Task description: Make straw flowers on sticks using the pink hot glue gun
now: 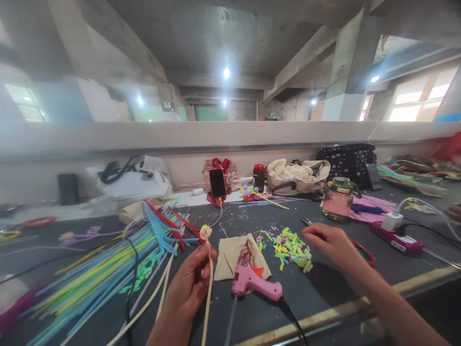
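My left hand is closed around a cream pipe-cleaner stem, held upright. A small cream flower-like head with a yellow middle tops the stem, just above my fingertips. Over the table to the right, my right hand has thumb and fingers pressed together; whatever is between them is too small to make out. A metal tip shows just beyond those fingers, and a red loop handle lies behind the wrist. Between my hands, a pink glue gun rests on a beige cloth.
Short pipe-cleaner pieces lie heaped beside the cloth. Long coloured pipe cleaners cover the left side. A phone leans at the back. A glass jug and a purple power strip stand to the right, with cables trailing.
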Demonstrator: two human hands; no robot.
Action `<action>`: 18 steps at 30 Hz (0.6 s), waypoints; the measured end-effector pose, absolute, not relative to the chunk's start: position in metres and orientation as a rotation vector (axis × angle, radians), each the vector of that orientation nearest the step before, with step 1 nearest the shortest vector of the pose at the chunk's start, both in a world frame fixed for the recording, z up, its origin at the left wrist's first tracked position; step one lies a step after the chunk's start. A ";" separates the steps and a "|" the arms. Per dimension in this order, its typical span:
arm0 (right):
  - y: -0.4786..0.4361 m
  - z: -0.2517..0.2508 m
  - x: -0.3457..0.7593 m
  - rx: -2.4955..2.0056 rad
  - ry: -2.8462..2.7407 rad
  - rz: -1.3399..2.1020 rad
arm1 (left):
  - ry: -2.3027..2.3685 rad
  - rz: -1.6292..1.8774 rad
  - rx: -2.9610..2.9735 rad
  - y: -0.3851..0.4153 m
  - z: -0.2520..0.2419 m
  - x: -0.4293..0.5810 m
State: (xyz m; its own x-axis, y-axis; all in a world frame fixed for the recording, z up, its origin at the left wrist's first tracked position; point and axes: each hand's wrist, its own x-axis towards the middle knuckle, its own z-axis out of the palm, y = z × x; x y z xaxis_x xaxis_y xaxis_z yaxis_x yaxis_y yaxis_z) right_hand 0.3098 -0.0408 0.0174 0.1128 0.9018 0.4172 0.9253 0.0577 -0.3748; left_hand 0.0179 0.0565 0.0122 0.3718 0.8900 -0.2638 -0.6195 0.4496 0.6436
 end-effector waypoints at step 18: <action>-0.032 -0.011 0.343 -1.985 -2.090 -0.046 | 0.646 1.031 0.500 0.058 0.009 0.022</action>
